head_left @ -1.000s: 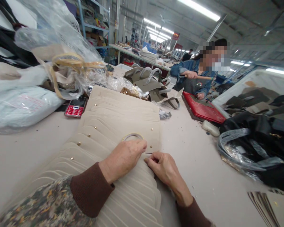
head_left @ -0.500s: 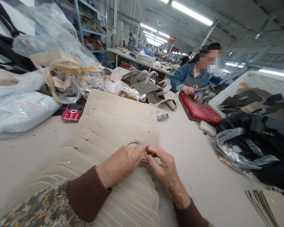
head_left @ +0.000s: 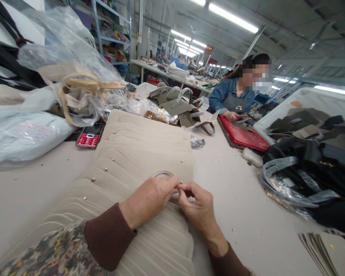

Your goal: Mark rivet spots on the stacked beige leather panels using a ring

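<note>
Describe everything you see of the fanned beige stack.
The fanned beige stack consists of many thin, overlapping sheets, seemingly leather or similar, lying across the table. Its near layers are staggered, with wavy edges and rounded right corners. Small gold-coloured studs dot its left side, with others near the right edge. The left hand hides part of it, and the right hand is at its right edge; whether either touches it is hard to tell.

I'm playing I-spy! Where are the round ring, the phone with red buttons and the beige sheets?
Round ring [head_left: 162, 173]: head view, top of its rim.
Phone with red buttons [head_left: 87, 141]: head view, on its red keys.
Beige sheets [head_left: 145, 151]: head view, on their flat far part.
</note>
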Motion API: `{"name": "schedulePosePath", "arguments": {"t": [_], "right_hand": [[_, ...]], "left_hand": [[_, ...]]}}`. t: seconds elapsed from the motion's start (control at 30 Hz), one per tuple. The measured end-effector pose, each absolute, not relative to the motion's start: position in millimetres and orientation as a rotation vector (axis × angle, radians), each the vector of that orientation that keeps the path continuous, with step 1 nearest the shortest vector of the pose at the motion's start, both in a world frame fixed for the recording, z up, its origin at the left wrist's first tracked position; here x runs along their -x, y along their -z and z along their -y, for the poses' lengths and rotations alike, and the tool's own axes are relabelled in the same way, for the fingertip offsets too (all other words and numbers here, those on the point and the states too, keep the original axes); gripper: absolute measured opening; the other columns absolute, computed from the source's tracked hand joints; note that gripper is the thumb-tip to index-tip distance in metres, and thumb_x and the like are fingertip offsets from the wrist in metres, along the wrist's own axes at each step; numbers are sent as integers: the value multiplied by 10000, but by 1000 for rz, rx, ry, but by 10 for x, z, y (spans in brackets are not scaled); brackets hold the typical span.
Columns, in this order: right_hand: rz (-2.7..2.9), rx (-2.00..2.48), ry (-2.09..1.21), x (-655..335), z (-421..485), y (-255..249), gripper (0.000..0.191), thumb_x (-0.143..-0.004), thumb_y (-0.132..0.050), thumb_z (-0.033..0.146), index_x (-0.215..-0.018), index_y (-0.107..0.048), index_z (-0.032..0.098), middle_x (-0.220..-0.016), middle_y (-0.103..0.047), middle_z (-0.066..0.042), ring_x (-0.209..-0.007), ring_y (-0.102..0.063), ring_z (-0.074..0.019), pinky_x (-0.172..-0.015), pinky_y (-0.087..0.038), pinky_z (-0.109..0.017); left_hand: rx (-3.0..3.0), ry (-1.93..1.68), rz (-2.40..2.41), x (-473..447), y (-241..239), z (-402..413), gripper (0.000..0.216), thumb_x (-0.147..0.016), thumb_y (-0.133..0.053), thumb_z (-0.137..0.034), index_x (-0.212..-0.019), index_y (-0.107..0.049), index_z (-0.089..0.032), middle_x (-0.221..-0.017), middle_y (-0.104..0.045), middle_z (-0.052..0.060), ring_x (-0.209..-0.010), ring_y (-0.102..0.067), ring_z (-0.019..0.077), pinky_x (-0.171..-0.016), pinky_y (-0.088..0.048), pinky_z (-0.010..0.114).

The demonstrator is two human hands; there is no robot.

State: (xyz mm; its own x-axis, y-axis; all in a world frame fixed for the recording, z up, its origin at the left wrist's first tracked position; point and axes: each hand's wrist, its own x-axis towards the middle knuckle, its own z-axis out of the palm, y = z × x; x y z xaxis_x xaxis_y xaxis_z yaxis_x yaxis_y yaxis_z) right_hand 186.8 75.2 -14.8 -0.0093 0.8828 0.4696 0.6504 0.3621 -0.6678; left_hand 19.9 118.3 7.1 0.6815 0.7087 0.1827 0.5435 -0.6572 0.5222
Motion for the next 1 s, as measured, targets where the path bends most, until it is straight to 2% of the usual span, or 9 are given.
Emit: {"name": "schedulePosePath", "arguments": {"t": [0.2, 0.33, 0.47, 0.6, 0.77, 1.0], "right_hand": [[1105, 1478, -943, -1939, -884, 213, 175, -738, -649, 333, -673, -640, 170, -460, -598, 30, -394, -536, -116, -416, -440, -221], [928, 1489, -977, -2142, -974, 270, 274, -659, -752, 407, -702, -670, 149, -514, -636, 7, -421, -561, -118, -432, -487, -232], [1025, 1526, -984, -2224, -968, 321, 326, -689, -754, 446, -775, -710, 135, -578, -663, -12, -455, -578, -108, -447, -492, -215], [1161, 1587, -1050, -2206, -911, 335, 329, -719, -734, 456, -764, -710, 131, -562, -644, -10, -435, -560, -105, -430, -480, -212], [1396, 1670, -952, -2159, -870, 315, 291, -788, -649, 419, -772, -727, 139, -560, -654, -21, -456, -560, -125, -442, -468, -225], [1764, 1743, -454, -2025, -903, 304, 210, -814, -563, 272, -723, -730, 184, -677, -736, -41, -590, -651, -166, -586, -472, -253]], "left_hand": [[-2523, -667, -959, -265, -28, -1150, 119, -966, -408, -144, -887, -488, -182, -807, -598, 13, -720, -573, 152, -649, -415, 258], [-2614, -532, -1122, -285, -26, -1184, 151, -989, -385, -165, -922, -519, -180, -836, -622, 28, -748, -584, 162, -653, -431, 270], [-2683, -187, -1227, -303, -64, -1216, 154, -964, -418, -112, -914, -551, -170, -878, -641, 64, -823, -593, 214, -703, -459, 328], [-2660, -150, -1186, -315, -81, -1189, 153, -970, -421, -125, -913, -556, -169, -883, -637, 71, -838, -590, 225, -722, -463, 345], [-2661, -120, -1156, -303, -74, -1169, 154, -966, -417, -126, -945, -564, -168, -937, -646, 70, -856, -587, 227, -733, -464, 345], [-2648, -175, -1128, -297, -50, -1169, 175, -969, -399, -118, -944, -566, -162, -942, -642, 80, -858, -578, 232, -750, -465, 363]]}}
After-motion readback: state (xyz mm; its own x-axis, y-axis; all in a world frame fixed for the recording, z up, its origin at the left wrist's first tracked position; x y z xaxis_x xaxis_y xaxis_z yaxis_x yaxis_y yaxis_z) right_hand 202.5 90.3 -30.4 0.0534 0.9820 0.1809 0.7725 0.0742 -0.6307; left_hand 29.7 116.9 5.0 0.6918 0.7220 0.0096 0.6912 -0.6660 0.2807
